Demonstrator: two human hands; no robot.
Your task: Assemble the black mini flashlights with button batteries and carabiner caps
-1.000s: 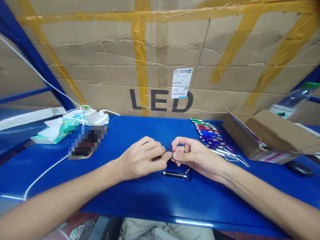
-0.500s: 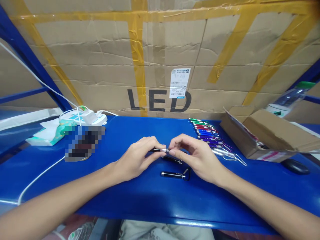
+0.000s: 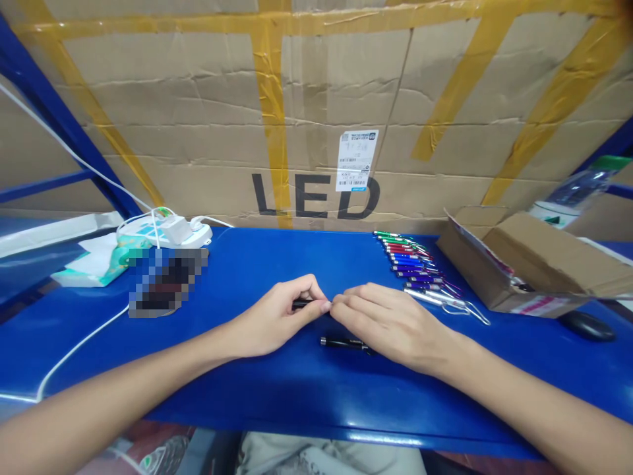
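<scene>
My left hand (image 3: 274,320) pinches a slim black penlight (image 3: 299,304) between thumb and fingers, with most of its body covered. My right hand (image 3: 398,323) meets it at the tip, palm down and fingers held together, closed around the penlight's end, which is hidden. On the table just below the hands lies another black penlight (image 3: 341,343), its clip end tucked out of sight beneath my right hand. To the right is a neat row of colored penlights (image 3: 410,258) in green, red, blue and purple, with silver penlights (image 3: 430,298) at the near end.
An open cardboard box (image 3: 519,290) stands at the right beside a black computer mouse (image 3: 587,326). On the left are a blurred-out phone (image 3: 168,284), a tissue pack (image 3: 93,264) and a white power strip (image 3: 182,231) with cables. A large taped carton (image 3: 208,132) rises behind the blue table (image 3: 277,402).
My right hand has rolled over from a fingertip pinch to palm down at the penlight's end. It now covers part of the table penlight's clip end and a further black penlight behind.
</scene>
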